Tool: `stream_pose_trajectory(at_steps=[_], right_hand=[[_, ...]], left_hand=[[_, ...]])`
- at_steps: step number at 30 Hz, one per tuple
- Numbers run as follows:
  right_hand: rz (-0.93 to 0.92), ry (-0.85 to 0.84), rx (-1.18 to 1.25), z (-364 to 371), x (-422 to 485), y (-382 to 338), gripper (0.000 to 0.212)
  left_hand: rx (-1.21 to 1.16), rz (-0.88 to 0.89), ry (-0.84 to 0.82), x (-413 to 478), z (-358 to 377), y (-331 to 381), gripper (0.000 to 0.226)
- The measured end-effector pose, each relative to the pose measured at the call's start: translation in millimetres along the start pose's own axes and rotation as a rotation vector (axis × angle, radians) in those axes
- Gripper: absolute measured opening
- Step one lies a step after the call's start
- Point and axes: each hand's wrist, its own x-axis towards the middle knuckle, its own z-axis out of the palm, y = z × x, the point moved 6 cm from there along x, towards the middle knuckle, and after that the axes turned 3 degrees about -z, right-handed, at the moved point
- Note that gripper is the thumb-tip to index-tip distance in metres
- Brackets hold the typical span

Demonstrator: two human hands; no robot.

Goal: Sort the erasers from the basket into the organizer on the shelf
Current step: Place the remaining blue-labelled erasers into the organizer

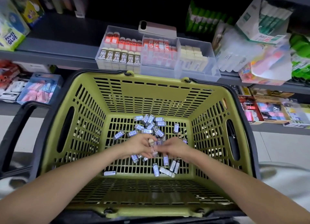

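Small erasers [149, 125] in blue-and-white sleeves lie loose on the floor of the green basket [107, 77]. Most are heaped toward its far edge and a few are scattered near its front edge. Both hands reach down to the middle of the floor and meet there. The left hand [140, 145] has its fingers curled round a few erasers, and a pale end pokes out between them. The right hand [174, 147] curls its fingers toward the left one, but the fingertips are blurred, so I cannot tell whether it pinches an eraser. Beyond the basket's far edge, a clear organizer [211, 56] stands at the front edge of the grey shelf [58, 56]. Its left compartment holds red and "2B" erasers, the middle one red-and-white ones, and the right one pale ones. A phone [157, 27] leans behind it, and a glue box [11, 34] sits at the shelf's left end.
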Motion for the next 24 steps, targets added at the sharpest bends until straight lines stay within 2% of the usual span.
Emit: stream_pose_trajectory(at_steps=[3, 4, 5, 7, 9, 10, 12, 14, 16, 18, 20, 21, 23, 24], right_hand=[[-0.100, -0.005, -0.884, 14.3, -1.5, 12.2, 0.045], [-0.131, -0.011, -1.106, 21.4, -1.5, 15.0, 0.048], [-0.165, -0.016, -1.241, 28.1, -0.3, 17.2, 0.050], [-0.210, 0.005, -1.319, 35.7, 2.2, 18.1, 0.046], [-0.211, 0.052, -1.174, 32.1, 3.0, 15.0, 0.031], [-0.181, 0.071, -1.008, 26.1, 2.8, 13.3, 0.024], [-0.105, 0.070, -0.511, 12.6, -0.4, 4.9, 0.018], [-0.126, 0.122, -0.009, -1.9, -7.1, -17.2, 0.019], [-0.189, 0.139, 0.306, -7.5, -11.8, -40.8, 0.014], [-0.263, 0.103, 0.426, -4.7, -13.7, -62.9, 0.010], [-0.311, 0.037, 0.451, -4.8, -11.9, -76.2, 0.018], [-0.315, 0.021, 0.468, -9.5, -9.6, -78.0, 0.025], [-0.285, 0.131, 0.401, -27.8, -0.8, -69.3, 0.035], [-0.260, 0.250, 0.200, -39.0, 4.2, -60.1, 0.039]], left_hand=[[-0.105, -0.129, 0.055, -8.6, -20.3, -1.2, 0.032], [-0.161, -0.152, 0.091, -11.7, -27.4, 1.1, 0.028], [-0.243, -0.158, 0.128, -14.3, -34.1, 4.8, 0.024], [-0.474, -0.157, 0.193, -18.9, -45.6, 12.6, 0.022], [-0.649, -0.152, 0.245, -21.5, -55.5, 17.3, 0.020], [-0.671, -0.153, 0.260, -23.2, -58.9, 18.6, 0.016], [-0.605, -0.168, 0.251, -26.3, -61.5, 18.9, 0.003], [-0.482, -0.186, 0.194, -28.4, -55.9, 18.8, 0.016], [-0.436, -0.178, 0.107, -28.5, -42.1, 22.3, 0.033], [-0.473, -0.146, 0.024, -27.5, -26.6, 28.5, 0.045], [-0.570, -0.089, 0.014, -25.5, -19.3, 33.7, 0.034], [-0.635, -0.078, 0.060, -24.9, -21.2, 33.6, 0.026], [-0.784, -0.087, 0.191, -26.0, -32.3, 29.7, 0.019], [-0.860, -0.090, 0.247, -27.3, -39.5, 27.8, 0.016]])
